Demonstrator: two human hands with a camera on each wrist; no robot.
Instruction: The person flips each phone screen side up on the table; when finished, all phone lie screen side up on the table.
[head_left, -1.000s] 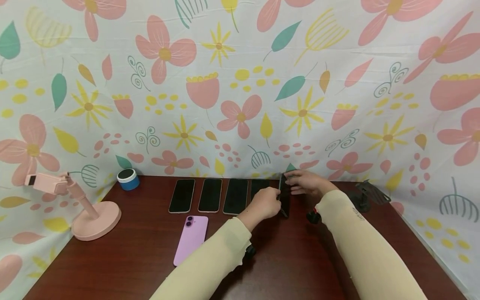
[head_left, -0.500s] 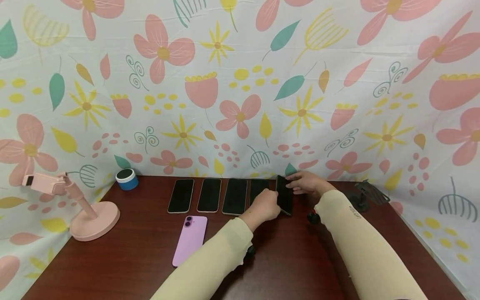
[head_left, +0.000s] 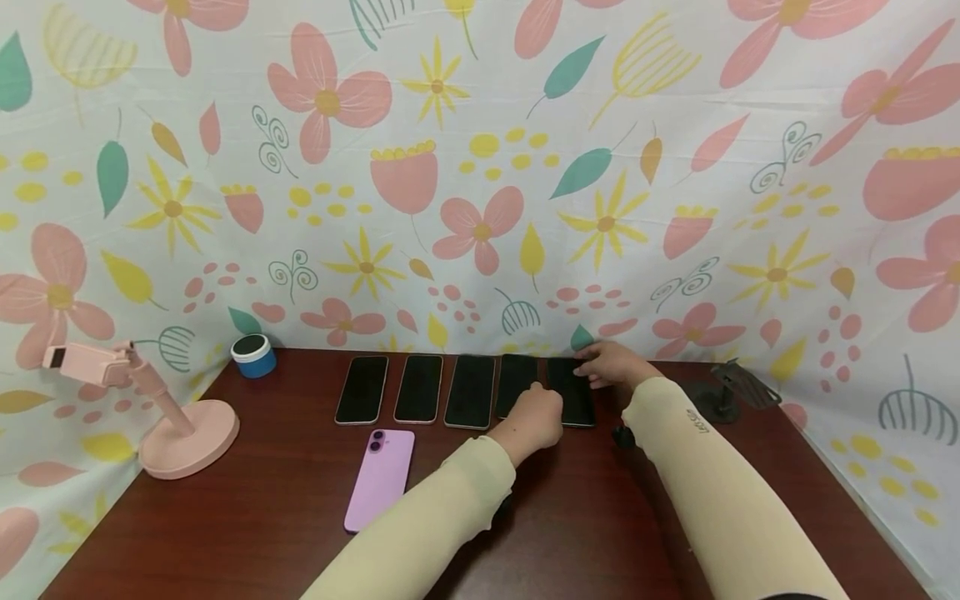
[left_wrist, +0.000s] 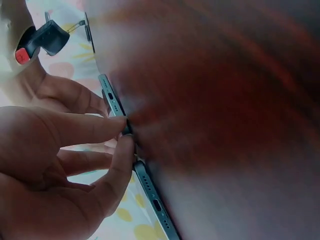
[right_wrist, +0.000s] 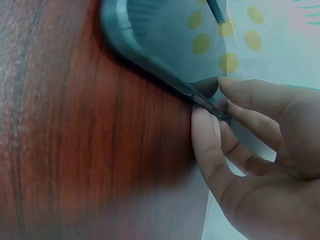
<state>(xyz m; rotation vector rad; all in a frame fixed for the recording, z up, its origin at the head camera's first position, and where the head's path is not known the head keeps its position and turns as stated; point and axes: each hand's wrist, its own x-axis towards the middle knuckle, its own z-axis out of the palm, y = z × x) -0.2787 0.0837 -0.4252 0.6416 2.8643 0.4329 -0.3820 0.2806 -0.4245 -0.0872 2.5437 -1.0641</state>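
A row of dark-screened phones lies at the back of the table. The rightmost black phone [head_left: 572, 392] lies flat, screen up. My left hand [head_left: 534, 421] pinches its near left corner with thumb and fingertips. My right hand [head_left: 617, 364] holds its far right edge, the thumb over the screen side and fingers along the side in the right wrist view. Just left of it lies another black phone [head_left: 516, 379], its near end partly hidden behind my left hand. The left wrist view shows this neighbour's bottom edge [left_wrist: 156, 205] with a port, below my fingers.
More phones [head_left: 470, 392] continue the row leftward. A purple phone [head_left: 380, 479] lies back up in front of them. At left stand a pink phone stand [head_left: 190, 442] and a blue-and-white jar [head_left: 255, 357]; a dark stand [head_left: 723, 400] is at right. A floral cloth hangs behind the table.
The rightmost phone, tilted on its edge a second ago, has come down flat with its screen up. My left hand has shifted slightly toward its near left corner; my right hand stays at its far right.
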